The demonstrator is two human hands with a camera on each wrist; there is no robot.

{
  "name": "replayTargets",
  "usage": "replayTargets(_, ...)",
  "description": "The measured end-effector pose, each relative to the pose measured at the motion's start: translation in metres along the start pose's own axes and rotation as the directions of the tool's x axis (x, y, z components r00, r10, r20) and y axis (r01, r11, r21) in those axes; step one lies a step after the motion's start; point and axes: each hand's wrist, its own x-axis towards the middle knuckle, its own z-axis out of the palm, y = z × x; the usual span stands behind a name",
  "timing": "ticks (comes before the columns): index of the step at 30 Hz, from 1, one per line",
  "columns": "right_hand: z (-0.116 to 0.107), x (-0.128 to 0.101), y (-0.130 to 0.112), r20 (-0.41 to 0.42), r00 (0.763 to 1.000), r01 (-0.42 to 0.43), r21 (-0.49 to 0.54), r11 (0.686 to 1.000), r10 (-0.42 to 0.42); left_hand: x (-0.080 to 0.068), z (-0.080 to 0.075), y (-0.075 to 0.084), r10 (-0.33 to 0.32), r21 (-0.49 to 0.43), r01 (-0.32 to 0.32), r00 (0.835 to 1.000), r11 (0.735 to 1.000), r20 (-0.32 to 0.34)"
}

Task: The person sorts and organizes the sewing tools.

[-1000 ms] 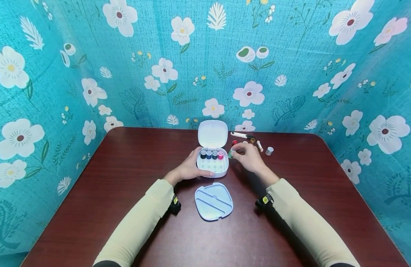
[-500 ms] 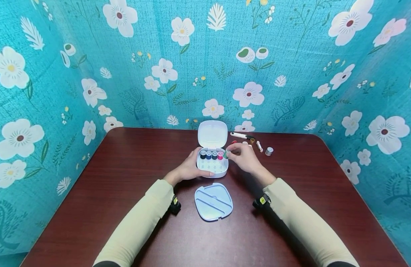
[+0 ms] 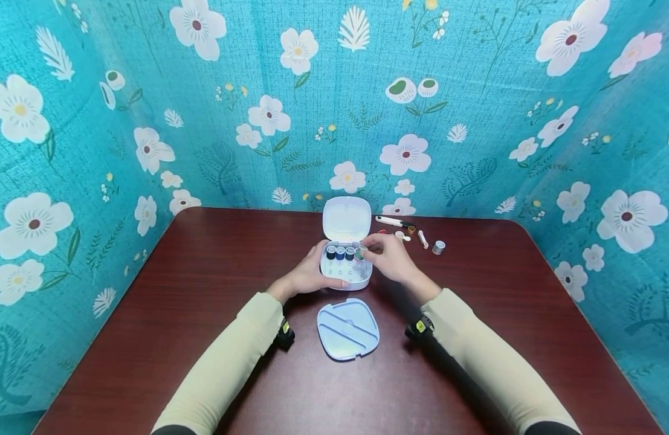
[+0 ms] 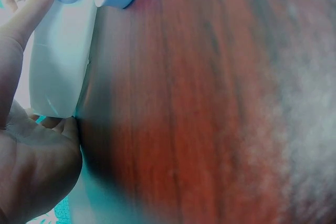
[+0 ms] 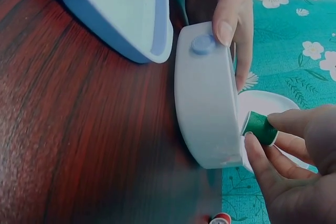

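A white sewing box [image 3: 358, 285] stands with its lid [image 3: 347, 219] raised. My left hand [image 3: 308, 273] grips the box's left side, its thumb along the front wall near a round blue button [image 5: 203, 44]. Between thumb and fingers, my right hand [image 3: 391, 258] pinches a green thread spool [image 5: 260, 128], tilted over the box's back right corner. A black spool [image 3: 331, 252], a blue spool [image 3: 341, 253] and a navy spool [image 3: 350, 253] stand in the back row. The green spool overlaps the pink one at that row's right end. Bare pegs fill the front rows.
A light blue divided tray [image 3: 348, 329] lies in front of the box. Behind my right hand are a white-and-black slim tool [image 3: 395, 222], a red spool [image 5: 221, 217], a small white clip-like piece [image 3: 423, 239] and a grey spool-like piece [image 3: 439, 247]. Patterned cloth hangs behind the table.
My right hand has carried the green spool leftward from beside the box to over its back right corner. My left hand has kept its grip on the box.
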Motion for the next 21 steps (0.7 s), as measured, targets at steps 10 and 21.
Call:
replayTargets(10,0.009,0.005,-0.010,0.031,1.000,0.001,-0.012,1.000,-0.001,0.001,-0.001,0.000,0.001,0.010,-0.001,1.000,1.000,0.009)
replayTargets(21,0.024,0.013,-0.013,0.067,0.997,0.046,-0.077,0.996,-0.041,0.000,0.000,0.000,-0.032,-0.010,0.032,0.999,0.999,0.017)
